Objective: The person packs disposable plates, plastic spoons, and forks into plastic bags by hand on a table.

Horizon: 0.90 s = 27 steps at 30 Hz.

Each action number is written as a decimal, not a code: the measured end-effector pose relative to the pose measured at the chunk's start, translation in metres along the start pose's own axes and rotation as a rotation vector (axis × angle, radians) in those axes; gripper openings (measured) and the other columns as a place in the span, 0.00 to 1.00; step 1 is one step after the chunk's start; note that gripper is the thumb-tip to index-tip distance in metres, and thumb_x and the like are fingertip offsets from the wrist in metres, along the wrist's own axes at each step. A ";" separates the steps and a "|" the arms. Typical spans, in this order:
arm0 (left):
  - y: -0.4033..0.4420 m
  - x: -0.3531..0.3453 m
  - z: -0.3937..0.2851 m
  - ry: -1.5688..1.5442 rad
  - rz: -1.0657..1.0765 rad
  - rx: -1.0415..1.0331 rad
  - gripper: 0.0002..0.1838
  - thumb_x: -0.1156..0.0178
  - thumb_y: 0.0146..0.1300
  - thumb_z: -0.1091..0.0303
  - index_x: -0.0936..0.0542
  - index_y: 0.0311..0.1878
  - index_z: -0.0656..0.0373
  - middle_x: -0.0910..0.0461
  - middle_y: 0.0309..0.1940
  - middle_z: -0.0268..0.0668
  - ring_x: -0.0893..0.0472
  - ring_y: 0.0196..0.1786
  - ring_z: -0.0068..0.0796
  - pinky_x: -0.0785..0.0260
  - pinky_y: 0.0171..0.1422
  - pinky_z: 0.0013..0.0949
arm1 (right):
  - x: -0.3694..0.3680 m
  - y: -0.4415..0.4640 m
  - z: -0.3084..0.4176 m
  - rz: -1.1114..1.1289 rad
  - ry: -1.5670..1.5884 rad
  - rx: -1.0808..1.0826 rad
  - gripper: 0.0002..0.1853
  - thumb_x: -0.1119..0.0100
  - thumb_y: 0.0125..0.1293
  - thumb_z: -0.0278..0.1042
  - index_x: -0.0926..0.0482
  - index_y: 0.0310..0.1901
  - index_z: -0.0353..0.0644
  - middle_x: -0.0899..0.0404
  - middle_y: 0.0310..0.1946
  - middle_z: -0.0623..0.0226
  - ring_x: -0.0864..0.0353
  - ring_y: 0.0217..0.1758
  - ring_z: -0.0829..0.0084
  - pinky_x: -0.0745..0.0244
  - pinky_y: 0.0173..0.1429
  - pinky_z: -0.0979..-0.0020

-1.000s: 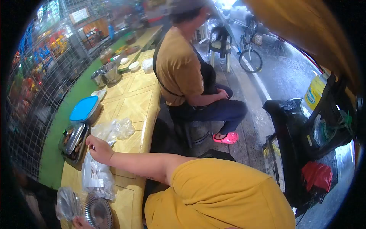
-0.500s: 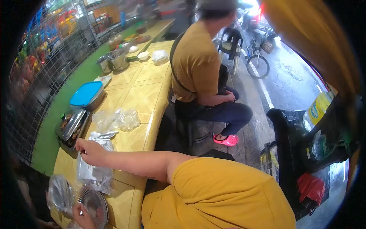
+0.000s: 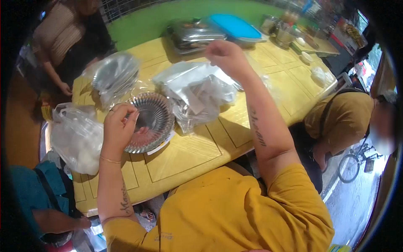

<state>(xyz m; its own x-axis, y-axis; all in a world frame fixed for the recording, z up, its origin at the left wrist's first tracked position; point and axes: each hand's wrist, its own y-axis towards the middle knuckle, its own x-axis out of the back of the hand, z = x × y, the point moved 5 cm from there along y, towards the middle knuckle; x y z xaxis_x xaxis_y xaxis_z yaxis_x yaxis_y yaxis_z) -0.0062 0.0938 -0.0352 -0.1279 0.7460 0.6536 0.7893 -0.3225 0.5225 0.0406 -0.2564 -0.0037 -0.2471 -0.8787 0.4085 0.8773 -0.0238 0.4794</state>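
My left hand is closed in a pinch at the left side of a silver fluted plate; anything between the fingertips is hidden. My right hand, slightly blurred and curled, hovers before a lidded tray of food. I cannot make out whether it holds something. Between my hands lies a clear plastic bag with white and silvery contents. Behind the plate, more silver plates sit in a clear bag.
A white plastic bag lies at the table's left end. A blue-lidded container stands at the back. People are at the left and right; one in brown sits close to my right. Metal canisters and a white cup stand far right.
My view has swung left, bringing the table's left end and more people into sight. My right hand stays raised near the food tray; my left hand stays by the silver plate.
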 end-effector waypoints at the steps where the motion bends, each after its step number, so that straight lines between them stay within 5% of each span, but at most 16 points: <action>1: 0.001 0.002 0.000 -0.006 -0.006 -0.019 0.04 0.36 0.60 0.74 0.19 0.38 0.61 0.17 0.39 0.40 0.18 0.41 0.36 0.27 0.39 0.33 | -0.001 0.000 -0.002 -0.002 0.020 -0.018 0.05 0.38 0.62 0.25 0.19 0.39 0.37 0.19 0.32 0.71 0.23 0.33 0.79 0.26 0.38 0.75; 8: 0.008 -0.004 0.005 0.031 -0.002 0.017 0.04 0.36 0.61 0.73 0.18 0.38 0.60 0.17 0.42 0.41 0.18 0.43 0.35 0.27 0.40 0.32 | 0.016 -0.018 -0.064 -0.257 -0.213 -0.208 0.10 0.35 0.60 0.32 0.16 0.42 0.39 0.14 0.36 0.61 0.15 0.40 0.69 0.23 0.45 0.67; 11: 0.006 -0.007 0.004 0.018 -0.005 0.029 0.04 0.36 0.61 0.74 0.18 0.38 0.60 0.17 0.43 0.41 0.18 0.43 0.35 0.26 0.40 0.31 | 0.029 -0.017 -0.067 -0.342 -0.041 -0.146 0.10 0.32 0.60 0.34 0.15 0.40 0.39 0.16 0.31 0.67 0.19 0.33 0.78 0.24 0.40 0.73; 13: 0.008 -0.012 0.006 0.023 0.037 0.035 0.04 0.36 0.60 0.75 0.18 0.39 0.60 0.17 0.43 0.41 0.18 0.43 0.34 0.26 0.40 0.31 | 0.012 -0.009 -0.071 -0.302 -0.231 0.005 0.15 0.29 0.59 0.37 0.16 0.45 0.40 0.15 0.38 0.62 0.15 0.41 0.71 0.22 0.44 0.70; 14: 0.007 -0.013 0.006 0.027 0.013 0.038 0.05 0.36 0.60 0.75 0.17 0.40 0.61 0.17 0.42 0.41 0.18 0.43 0.34 0.26 0.41 0.31 | -0.006 -0.013 -0.072 -0.221 -0.226 0.032 0.20 0.32 0.61 0.43 0.17 0.52 0.42 0.16 0.46 0.58 0.16 0.51 0.62 0.21 0.51 0.64; 15: 0.005 -0.017 0.005 0.016 -0.004 0.028 0.06 0.36 0.60 0.76 0.17 0.40 0.61 0.17 0.42 0.41 0.18 0.43 0.33 0.26 0.42 0.31 | -0.026 -0.015 -0.033 0.002 -0.509 -0.167 0.27 0.38 0.64 0.53 0.21 0.58 0.43 0.20 0.55 0.55 0.22 0.60 0.56 0.28 0.62 0.56; 16: 0.006 -0.020 0.008 -0.008 0.027 0.033 0.06 0.37 0.60 0.77 0.17 0.41 0.62 0.18 0.41 0.41 0.19 0.43 0.33 0.26 0.43 0.31 | -0.051 -0.016 -0.049 0.121 -0.570 -0.047 0.32 0.42 0.64 0.60 0.23 0.60 0.42 0.24 0.61 0.52 0.28 0.67 0.51 0.42 0.72 0.43; 18: 0.005 -0.031 0.025 -0.143 0.043 0.046 0.07 0.39 0.60 0.79 0.18 0.41 0.65 0.19 0.39 0.41 0.20 0.43 0.34 0.27 0.47 0.32 | -0.079 -0.028 -0.036 0.289 -0.747 -0.125 0.33 0.42 0.64 0.60 0.23 0.60 0.40 0.29 0.66 0.50 0.37 0.72 0.47 0.58 0.72 0.25; 22: 0.011 -0.040 0.045 -0.218 0.188 0.086 0.06 0.41 0.64 0.77 0.21 0.44 0.65 0.21 0.43 0.41 0.22 0.42 0.32 0.30 0.49 0.32 | -0.079 -0.028 -0.033 0.281 -0.727 -0.060 0.17 0.42 0.62 0.45 0.13 0.44 0.43 0.21 0.54 0.58 0.32 0.67 0.50 0.61 0.70 0.20; 27: 0.052 -0.049 0.000 -0.124 0.299 0.184 0.08 0.39 0.66 0.73 0.21 0.47 0.63 0.22 0.47 0.36 0.24 0.51 0.29 0.32 0.58 0.33 | -0.082 -0.029 -0.027 0.063 -0.725 -0.001 0.09 0.36 0.54 0.38 0.13 0.32 0.43 0.18 0.40 0.62 0.25 0.58 0.53 0.57 0.72 0.24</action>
<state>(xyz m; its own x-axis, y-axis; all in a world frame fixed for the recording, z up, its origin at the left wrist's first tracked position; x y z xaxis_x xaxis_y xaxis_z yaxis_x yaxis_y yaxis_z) 0.0414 0.0404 -0.0397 0.1895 0.7036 0.6849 0.8770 -0.4350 0.2042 0.0464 -0.1965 -0.0719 -0.4057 -0.3418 0.8477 0.8994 0.0156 0.4368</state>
